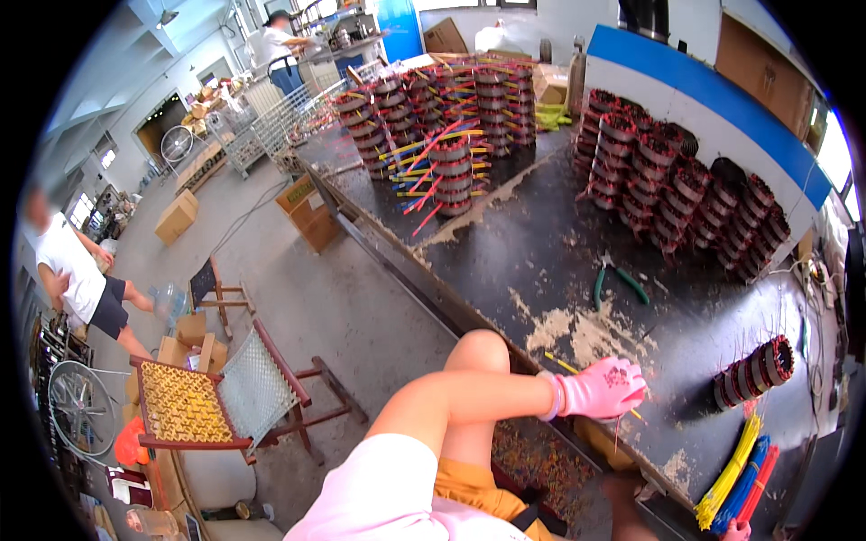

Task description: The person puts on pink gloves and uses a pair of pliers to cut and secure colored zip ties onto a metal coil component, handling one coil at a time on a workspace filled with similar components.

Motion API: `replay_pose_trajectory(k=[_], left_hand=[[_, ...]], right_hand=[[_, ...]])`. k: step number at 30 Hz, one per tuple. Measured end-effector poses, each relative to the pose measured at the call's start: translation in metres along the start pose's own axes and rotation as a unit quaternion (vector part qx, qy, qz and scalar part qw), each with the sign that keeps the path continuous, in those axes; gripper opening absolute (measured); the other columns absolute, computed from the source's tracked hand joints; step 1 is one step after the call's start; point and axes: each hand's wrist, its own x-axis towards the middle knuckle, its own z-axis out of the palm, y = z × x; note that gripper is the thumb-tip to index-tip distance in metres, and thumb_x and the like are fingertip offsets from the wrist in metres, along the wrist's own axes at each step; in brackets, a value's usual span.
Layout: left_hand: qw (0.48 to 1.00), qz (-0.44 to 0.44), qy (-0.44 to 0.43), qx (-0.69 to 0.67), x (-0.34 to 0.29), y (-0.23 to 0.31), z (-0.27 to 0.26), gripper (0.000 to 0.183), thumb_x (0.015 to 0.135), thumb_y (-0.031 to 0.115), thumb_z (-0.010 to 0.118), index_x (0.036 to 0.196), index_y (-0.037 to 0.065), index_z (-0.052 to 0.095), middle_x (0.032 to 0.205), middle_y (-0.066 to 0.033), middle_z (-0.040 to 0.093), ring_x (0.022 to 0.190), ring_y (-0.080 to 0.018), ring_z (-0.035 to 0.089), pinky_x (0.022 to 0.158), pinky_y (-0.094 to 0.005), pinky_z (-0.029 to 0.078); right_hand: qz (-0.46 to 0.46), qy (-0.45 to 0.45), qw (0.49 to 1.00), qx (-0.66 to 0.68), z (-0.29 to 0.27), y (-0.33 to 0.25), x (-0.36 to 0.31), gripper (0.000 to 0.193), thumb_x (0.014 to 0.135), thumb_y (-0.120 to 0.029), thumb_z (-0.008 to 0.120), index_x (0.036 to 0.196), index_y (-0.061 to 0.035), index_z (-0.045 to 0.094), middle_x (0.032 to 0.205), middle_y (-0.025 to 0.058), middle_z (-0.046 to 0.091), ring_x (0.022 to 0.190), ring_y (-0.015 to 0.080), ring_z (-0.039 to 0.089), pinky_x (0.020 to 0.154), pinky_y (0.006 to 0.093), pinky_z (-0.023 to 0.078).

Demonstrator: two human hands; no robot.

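My left hand (606,388), in a pink printed glove, lies at the near edge of the dark worktable (505,261) with its fingers curled. A thin yellow strip (561,362) shows on both sides of it, and a thin red strand hangs below; what the fingers grip is hidden. Only a bit of my right hand (737,532), also gloved in pink, shows at the lower right, touching the end of a bundle of red wires (760,482). Its fingers are mostly cut off. Blue wires (741,487) and yellow wires (729,473) lie alongside. Beyond them, a wound motor stator (755,374) lies on its side.
Green-handled pliers (621,284) lie mid-table. Stacked stators (451,176) with coloured leads stand at the far end, and more stators (681,189) line the blue-and-white panel (704,99). Left of the table are a woven chair (216,397), cartons (311,212) and a walking person (86,270). Another person (280,54) works farther back.
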Motion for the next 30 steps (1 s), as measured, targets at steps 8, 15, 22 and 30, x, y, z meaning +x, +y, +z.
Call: replay_pose_trajectory(k=[8,15,22,30], left_hand=[[0.994,0.077,-0.037,0.070,0.010,-0.002,-0.009,0.025,0.095,0.032,0.060,0.102,0.008,0.064,0.097,-0.0101,0.063,0.093,-0.0299,0.064,0.081,-0.0410,0.050],[0.999,0.037,-0.007,0.010,0.007,-0.014,-0.010,0.029,0.094,0.028,0.064,0.116,0.009,0.066,0.109,-0.0097,0.069,0.101,-0.0275,0.066,0.086,-0.0393,0.051],[0.993,-0.025,-0.100,-0.065,0.022,0.016,-0.020,0.030,0.095,0.018,0.060,0.121,0.003,0.065,0.119,-0.0132,0.066,0.110,-0.0334,0.062,0.097,-0.0420,0.049],[0.991,-0.043,-0.115,-0.051,0.011,0.004,-0.025,0.033,0.096,0.017,0.060,0.125,0.003,0.065,0.124,-0.0142,0.065,0.114,-0.0339,0.062,0.100,-0.0419,0.048]], right_hand=[[0.058,0.002,0.998,-0.008,-0.004,0.045,-0.011,0.036,0.086,-0.040,0.065,0.101,-0.0084,0.073,0.102,0.0119,0.074,0.098,0.0293,0.070,0.087,0.0396,0.052],[0.150,0.009,0.985,-0.085,-0.029,0.082,-0.014,0.034,0.082,-0.036,0.067,0.096,-0.0062,0.072,0.097,0.0116,0.074,0.095,0.0289,0.070,0.085,0.0403,0.053],[0.280,0.001,0.954,0.109,-0.062,0.108,-0.045,0.030,0.081,-0.033,0.066,0.093,-0.0054,0.070,0.086,0.0103,0.074,0.084,0.0242,0.071,0.078,0.0366,0.053],[0.298,-0.080,0.947,0.091,-0.076,0.082,-0.030,0.025,0.082,-0.026,0.074,0.095,-0.0045,0.073,0.084,0.0091,0.074,0.074,0.0190,0.071,0.070,0.0328,0.055]])
